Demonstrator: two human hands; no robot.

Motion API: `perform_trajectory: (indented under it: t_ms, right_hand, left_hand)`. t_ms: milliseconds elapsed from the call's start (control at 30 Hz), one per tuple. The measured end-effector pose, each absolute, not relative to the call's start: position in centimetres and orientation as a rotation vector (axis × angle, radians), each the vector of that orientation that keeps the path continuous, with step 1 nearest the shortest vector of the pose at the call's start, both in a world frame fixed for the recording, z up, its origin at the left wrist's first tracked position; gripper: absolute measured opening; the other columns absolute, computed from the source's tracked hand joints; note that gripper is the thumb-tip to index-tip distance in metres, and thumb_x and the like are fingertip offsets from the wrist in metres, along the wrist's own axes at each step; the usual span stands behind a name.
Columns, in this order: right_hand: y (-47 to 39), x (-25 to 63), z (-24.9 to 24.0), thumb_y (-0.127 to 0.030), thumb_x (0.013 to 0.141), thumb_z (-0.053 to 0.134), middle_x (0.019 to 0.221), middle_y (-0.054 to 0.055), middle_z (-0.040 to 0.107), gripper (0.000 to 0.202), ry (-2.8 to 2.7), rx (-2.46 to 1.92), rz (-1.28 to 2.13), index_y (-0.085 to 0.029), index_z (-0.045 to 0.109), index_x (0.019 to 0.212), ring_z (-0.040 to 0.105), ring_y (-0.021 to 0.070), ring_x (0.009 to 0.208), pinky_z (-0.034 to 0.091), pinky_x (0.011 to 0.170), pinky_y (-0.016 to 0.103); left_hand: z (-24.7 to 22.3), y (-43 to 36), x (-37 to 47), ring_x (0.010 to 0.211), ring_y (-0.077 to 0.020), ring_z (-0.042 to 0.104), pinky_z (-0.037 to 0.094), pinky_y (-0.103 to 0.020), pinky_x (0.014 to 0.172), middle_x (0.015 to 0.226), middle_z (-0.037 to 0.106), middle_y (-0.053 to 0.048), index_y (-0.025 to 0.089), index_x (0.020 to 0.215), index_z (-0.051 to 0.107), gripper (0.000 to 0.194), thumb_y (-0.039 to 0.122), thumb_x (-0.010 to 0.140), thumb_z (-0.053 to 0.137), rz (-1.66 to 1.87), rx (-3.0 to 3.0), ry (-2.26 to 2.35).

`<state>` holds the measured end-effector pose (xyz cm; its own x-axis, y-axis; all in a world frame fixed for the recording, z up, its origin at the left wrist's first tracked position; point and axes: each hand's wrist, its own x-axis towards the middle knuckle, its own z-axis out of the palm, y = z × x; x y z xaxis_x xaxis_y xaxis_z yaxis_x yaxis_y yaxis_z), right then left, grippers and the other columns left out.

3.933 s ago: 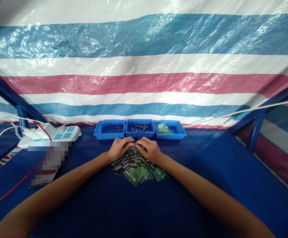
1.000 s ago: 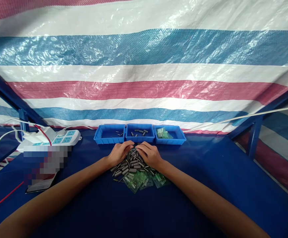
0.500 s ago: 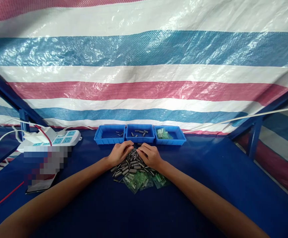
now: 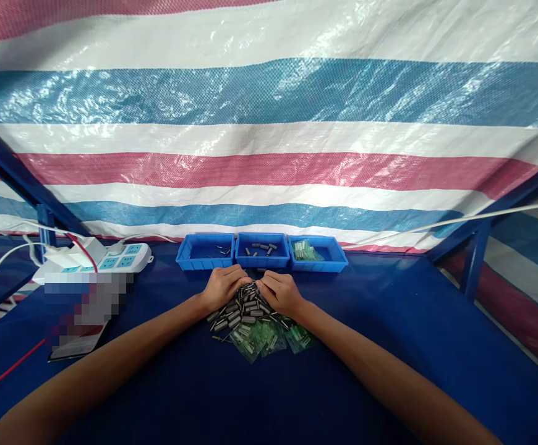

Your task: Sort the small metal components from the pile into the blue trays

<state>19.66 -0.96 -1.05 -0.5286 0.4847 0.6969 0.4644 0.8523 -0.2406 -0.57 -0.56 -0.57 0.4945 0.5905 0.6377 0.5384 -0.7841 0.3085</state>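
A heap of small metal pieces (image 4: 250,304), grey cylinders and thin rods or bits, lies on the blue table. Small clear-green bags (image 4: 255,340) with pale slim pieces inside lie along its near side. At the heap's far left edge is my left hand (image 4: 224,288), fingers curled and pressed together. My right hand (image 4: 281,292) is closed in the same way at the far right edge, its fingertips near the left ones. Whatever either hand pinches is hidden or too small to name.
Behind the heap stand three blue bins in a row: a left bin (image 4: 204,264) with a few thin rods, a middle bin (image 4: 263,261) with several grey cylinders, a right bin (image 4: 320,266) with green bags. A power strip (image 4: 134,256) and a phone-like device (image 4: 78,347) lie left.
The fingers of both hands have lowered slightly and curled in closer at the heap's far edge. Bins, bags and heap look the same.
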Motion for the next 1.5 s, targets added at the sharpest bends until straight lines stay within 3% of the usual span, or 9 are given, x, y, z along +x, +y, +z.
perform_trajectory:
  t_ms: [133,367,567,700,867,967,1067,1233,1500]
  right_hand:
    - [-1.0,19.6,-1.1,-0.024,0.095,0.040,0.063,0.001,0.047,0.031,-2.266,-0.649,0.007,-0.016,0.053,0.068,0.042,0.0110,0.056,0.030,0.053,0.025]
    - [-0.8,19.6,-1.3,-0.024,0.096,0.041,0.061,0.000,0.048,0.034,-2.254,-0.681,-0.001,-0.016,0.055,0.066,0.042,0.0100,0.054,0.029,0.052,0.025]
    - [-0.7,19.6,-1.6,-0.025,0.095,0.043,0.061,0.000,0.048,0.032,-2.221,-0.725,0.023,-0.016,0.056,0.067,0.043,0.0097,0.053,0.030,0.052,0.024]
    - [-0.8,19.6,-1.6,-0.025,0.095,0.043,0.062,0.000,0.048,0.031,-2.215,-0.745,0.023,-0.016,0.056,0.068,0.044,0.0101,0.054,0.030,0.053,0.024]
    - [-0.8,19.5,-1.3,-0.024,0.095,0.042,0.062,0.001,0.049,0.033,-2.200,-0.736,0.033,-0.016,0.055,0.066,0.044,0.0101,0.053,0.031,0.051,0.024]
    - [-0.8,19.5,-1.3,-0.024,0.095,0.042,0.061,0.001,0.049,0.032,-2.194,-0.735,0.041,-0.016,0.055,0.066,0.044,0.0101,0.053,0.032,0.051,0.024]
    - [-0.8,19.5,-1.3,-0.024,0.095,0.041,0.061,0.001,0.049,0.033,-2.193,-0.741,0.043,-0.016,0.055,0.066,0.044,0.0103,0.052,0.032,0.051,0.024]
    - [-0.8,19.4,-1.2,-0.024,0.095,0.041,0.060,0.001,0.049,0.034,-2.186,-0.750,0.024,-0.017,0.054,0.065,0.043,0.0101,0.051,0.030,0.049,0.024]
    - [-0.9,19.5,-1.2,-0.024,0.095,0.041,0.060,0.001,0.048,0.034,-2.120,-0.789,0.041,-0.017,0.052,0.064,0.043,0.0103,0.052,0.031,0.051,0.025]
  left_hand:
    - [-0.7,-0.5,-0.8,0.049,-0.0084,0.046,0.034,-0.022,0.051,0.055,0.049,0.001,0.015,0.060,0.053,0.039,0.033,0.093,0.047,1.156,2.708,1.037]
    - [-0.2,-0.7,-0.7,0.073,-0.0111,0.061,0.045,-0.020,0.064,0.077,0.064,-0.003,0.016,0.086,0.060,0.016,0.027,0.092,0.051,1.241,2.612,0.916]
    - [-0.2,-0.9,-0.4,0.081,-0.0135,0.065,0.049,-0.020,0.066,0.084,0.068,-0.006,0.016,0.093,0.062,0.014,0.025,0.091,0.052,1.341,2.610,0.868]
    - [2.2,-1.1,-0.5,0.071,-0.0128,0.062,0.049,-0.023,0.065,0.078,0.066,-0.004,0.015,0.084,0.061,0.019,0.029,0.092,0.050,1.394,2.440,1.026]
    - [6.3,0.0,-2.4,0.049,-0.0079,0.043,0.037,-0.022,0.054,0.052,0.047,0.002,0.015,0.056,0.049,0.039,0.033,0.091,0.050,1.612,2.417,1.406]
    - [7.1,1.6,-3.9,0.044,-0.0076,0.033,0.029,-0.024,0.050,0.046,0.036,0.004,0.015,0.047,0.041,0.050,0.038,0.092,0.047,1.508,2.584,1.515]
    - [6.7,3.1,-5.0,0.047,-0.0088,0.038,0.028,-0.024,0.052,0.050,0.045,0.001,0.015,0.053,0.050,0.049,0.043,0.092,0.042,1.170,2.674,1.742]
    - [5.9,3.7,-5.0,0.055,-0.0144,0.054,0.028,-0.022,0.052,0.060,0.060,0.000,0.019,0.093,0.063,0.030,0.045,0.089,0.048,0.739,2.611,2.012]
    - [6.7,1.9,-3.1,0.058,-0.0126,0.057,0.034,-0.021,0.055,0.063,0.062,0.002,0.022,0.087,0.065,0.023,0.039,0.089,0.050,0.550,2.752,1.471]
